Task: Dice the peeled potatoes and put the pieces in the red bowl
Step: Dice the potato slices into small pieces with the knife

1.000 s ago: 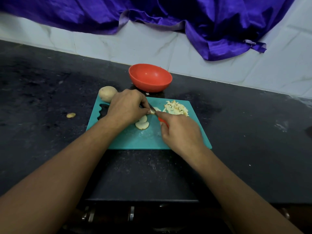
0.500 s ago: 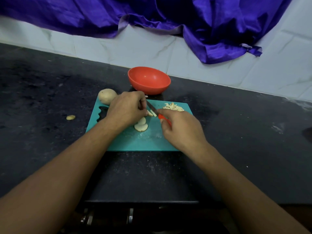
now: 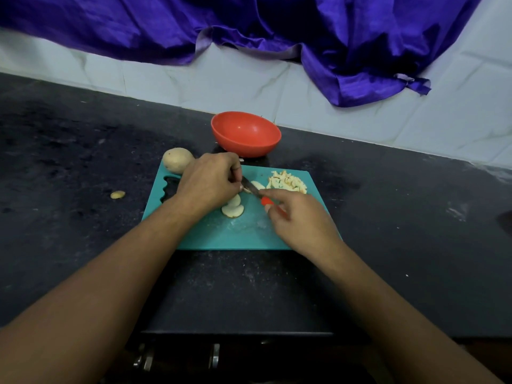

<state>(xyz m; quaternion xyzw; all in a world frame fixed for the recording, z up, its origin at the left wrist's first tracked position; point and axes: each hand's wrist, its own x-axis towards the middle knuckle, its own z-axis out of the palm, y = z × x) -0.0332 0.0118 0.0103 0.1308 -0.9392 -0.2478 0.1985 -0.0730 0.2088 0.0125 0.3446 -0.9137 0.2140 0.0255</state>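
Head view, the only one I have. I judge the job to be roughly at its middle. A pile of diced pieces sits on the far right corner of the teal cutting board, and a few round slices lie near the board's middle, waiting to be cut down. One whole potato rests uncut at the board's far left corner, partly on it. The red bowl stands on the counter just beyond the board's far edge, and I see no pieces in it from this angle. So all of the transfer is left, as well as the slices and the whole potato. A small scrap lies on the dark counter, well to the left of the board.

Now the hands. My left hand reaches over the far half of the board, knuckles up. Its fingers are curled down over a potato piece, of which only a pale edge shows beside the blade. My right hand comes in over the board's near right side and grips the knife by its red handle. The forefinger is stretched along the top, and the blade angles toward the left fingertips, close against them. Whether the edge is already in the piece, I cannot tell.
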